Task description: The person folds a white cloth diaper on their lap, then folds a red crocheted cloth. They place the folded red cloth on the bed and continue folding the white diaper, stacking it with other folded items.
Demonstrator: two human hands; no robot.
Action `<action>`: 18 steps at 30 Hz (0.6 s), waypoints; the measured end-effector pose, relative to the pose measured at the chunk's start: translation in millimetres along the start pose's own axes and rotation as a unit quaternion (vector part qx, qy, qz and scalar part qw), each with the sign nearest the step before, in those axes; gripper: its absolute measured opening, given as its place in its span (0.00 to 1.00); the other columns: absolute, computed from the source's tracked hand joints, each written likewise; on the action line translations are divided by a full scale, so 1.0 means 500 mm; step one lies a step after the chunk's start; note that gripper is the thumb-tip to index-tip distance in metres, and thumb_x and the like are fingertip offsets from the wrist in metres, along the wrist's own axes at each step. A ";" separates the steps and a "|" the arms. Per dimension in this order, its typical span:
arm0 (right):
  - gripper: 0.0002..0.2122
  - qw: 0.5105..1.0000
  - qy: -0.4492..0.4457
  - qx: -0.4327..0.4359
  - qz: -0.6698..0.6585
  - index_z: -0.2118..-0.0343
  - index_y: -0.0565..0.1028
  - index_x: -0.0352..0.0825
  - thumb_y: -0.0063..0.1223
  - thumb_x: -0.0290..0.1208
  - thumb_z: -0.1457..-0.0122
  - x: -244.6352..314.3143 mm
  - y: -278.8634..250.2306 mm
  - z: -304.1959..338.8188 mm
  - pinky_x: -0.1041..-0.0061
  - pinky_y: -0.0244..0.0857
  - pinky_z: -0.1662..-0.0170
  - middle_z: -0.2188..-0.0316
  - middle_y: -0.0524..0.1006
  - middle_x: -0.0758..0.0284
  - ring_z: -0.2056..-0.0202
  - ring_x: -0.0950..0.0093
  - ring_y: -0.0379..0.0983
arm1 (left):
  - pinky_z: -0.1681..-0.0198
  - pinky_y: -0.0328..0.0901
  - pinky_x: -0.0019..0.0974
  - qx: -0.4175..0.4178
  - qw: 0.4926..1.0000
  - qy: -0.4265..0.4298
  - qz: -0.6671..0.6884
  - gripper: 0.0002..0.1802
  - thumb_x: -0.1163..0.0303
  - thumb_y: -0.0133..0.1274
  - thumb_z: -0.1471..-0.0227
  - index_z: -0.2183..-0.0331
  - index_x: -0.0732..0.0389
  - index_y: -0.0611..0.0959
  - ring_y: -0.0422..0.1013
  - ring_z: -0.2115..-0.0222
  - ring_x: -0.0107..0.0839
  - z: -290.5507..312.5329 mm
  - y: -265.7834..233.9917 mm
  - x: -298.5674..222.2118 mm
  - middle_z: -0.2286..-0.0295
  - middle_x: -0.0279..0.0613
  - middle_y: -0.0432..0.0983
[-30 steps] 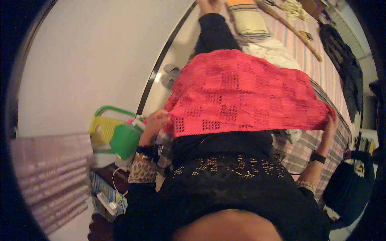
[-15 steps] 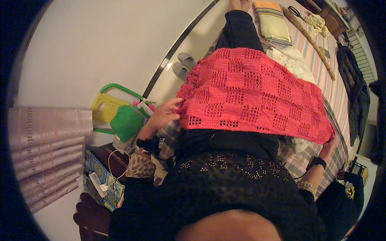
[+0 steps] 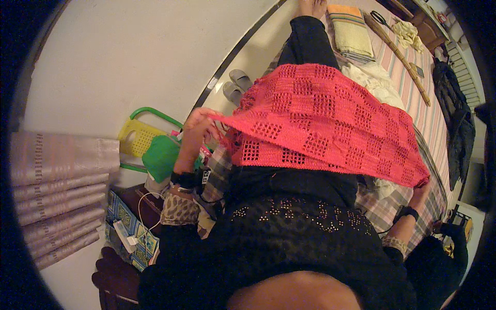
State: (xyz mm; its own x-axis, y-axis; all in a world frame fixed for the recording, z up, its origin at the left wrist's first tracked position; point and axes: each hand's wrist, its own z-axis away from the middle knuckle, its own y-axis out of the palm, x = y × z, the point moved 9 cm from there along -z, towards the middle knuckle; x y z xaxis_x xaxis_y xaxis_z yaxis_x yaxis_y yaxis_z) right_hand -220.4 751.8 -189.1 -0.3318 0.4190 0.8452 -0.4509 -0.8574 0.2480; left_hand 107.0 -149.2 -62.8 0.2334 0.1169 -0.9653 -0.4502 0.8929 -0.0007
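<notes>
A red openwork knitted shawl [image 3: 320, 119] with a checkered pattern lies spread across my black-trousered legs. My left hand [image 3: 199, 124] pinches its fringed left edge and lifts it, so a fold runs slantwise from my fingers over the near part. At the opposite end, my right hand [image 3: 421, 192] holds the near right corner. The cloth partly hides those fingers. The shawl's near edge lies across my upper thighs, and its far edge reaches down my outstretched leg.
A folded yellow and orange towel [image 3: 351, 33], a long wooden stick [image 3: 398, 51], black-handled scissors [image 3: 380, 18] and white cloth [image 3: 374, 82] lie on the striped bed. To the left are a yellow-green chair [image 3: 137, 137], a green cloth item [image 3: 160, 156] and grey slippers [image 3: 235, 88].
My left hand, open beside the fringe before, has taken hold of the left edge and pulled it up and leftward, raising a fold. My right hand stays at the right corner.
</notes>
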 end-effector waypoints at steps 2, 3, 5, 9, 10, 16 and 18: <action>0.23 1.000 -0.008 -0.002 -0.001 0.46 0.71 0.35 0.37 0.47 0.34 0.012 -0.007 -0.016 0.56 0.64 0.43 0.46 0.73 0.61 0.46 0.62 0.70 | 0.75 0.65 0.25 -0.032 0.997 0.061 0.031 0.10 0.71 0.46 0.41 0.58 0.62 0.74 0.74 0.77 0.24 0.006 0.002 -0.067 0.72 0.39 0.78; 0.23 0.999 -0.015 -0.044 0.010 0.46 0.71 0.35 0.37 0.47 0.34 0.018 -0.024 -0.021 0.56 0.64 0.43 0.46 0.73 0.61 0.46 0.62 0.70 | 0.75 0.65 0.25 -0.049 0.993 0.092 0.046 0.10 0.70 0.46 0.41 0.58 0.62 0.73 0.75 0.76 0.25 0.011 0.001 -0.093 0.72 0.40 0.78; 0.22 1.000 -0.009 -0.002 -0.003 0.47 0.71 0.35 0.36 0.45 0.34 0.019 -0.012 -0.030 0.57 0.65 0.43 0.48 0.75 0.61 0.47 0.61 0.72 | 0.74 0.67 0.27 -0.031 0.994 0.091 0.046 0.09 0.71 0.47 0.41 0.58 0.62 0.74 0.76 0.75 0.26 0.017 0.025 -0.101 0.72 0.41 0.78; 0.21 0.998 0.008 0.056 0.021 0.48 0.72 0.35 0.38 0.45 0.35 -0.005 0.007 -0.028 0.59 0.66 0.45 0.51 0.77 0.61 0.51 0.61 0.74 | 0.71 0.68 0.28 0.067 0.997 0.000 -0.031 0.08 0.71 0.48 0.40 0.59 0.63 0.75 0.76 0.74 0.26 0.049 0.103 -0.013 0.72 0.41 0.78; 0.21 0.997 0.013 0.075 0.029 0.48 0.72 0.35 0.39 0.45 0.35 -0.014 0.016 -0.024 0.60 0.67 0.46 0.52 0.77 0.61 0.52 0.61 0.74 | 0.71 0.69 0.28 0.090 0.993 -0.033 -0.064 0.08 0.72 0.48 0.40 0.60 0.63 0.75 0.76 0.74 0.26 0.058 0.123 0.024 0.72 0.41 0.78; 0.19 0.883 -0.295 -0.119 0.345 0.52 0.75 0.30 0.52 0.40 0.38 0.102 0.073 0.097 0.72 0.66 0.50 0.56 0.79 0.62 0.57 0.68 0.76 | 0.71 0.69 0.28 0.043 0.997 -0.040 -0.056 0.07 0.71 0.47 0.39 0.60 0.63 0.75 0.74 0.76 0.25 0.087 0.128 0.088 0.74 0.39 0.77; 0.18 0.770 -0.438 -0.133 0.444 0.51 0.75 0.29 0.50 0.38 0.37 0.148 0.175 0.198 0.75 0.65 0.49 0.55 0.78 0.62 0.55 0.70 0.74 | 0.72 0.69 0.28 -0.042 0.998 -0.049 -0.010 0.07 0.71 0.47 0.39 0.60 0.62 0.75 0.74 0.76 0.25 0.075 0.080 0.061 0.73 0.39 0.77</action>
State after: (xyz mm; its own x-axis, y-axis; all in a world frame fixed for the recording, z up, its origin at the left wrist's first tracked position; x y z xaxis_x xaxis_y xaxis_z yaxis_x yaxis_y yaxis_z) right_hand -202.4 678.2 -58.0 0.0256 -0.7601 0.6493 -0.5611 -0.5485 -0.6199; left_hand 128.3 -93.5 -82.3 0.3244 0.1457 -0.9346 -0.5145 0.8563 -0.0451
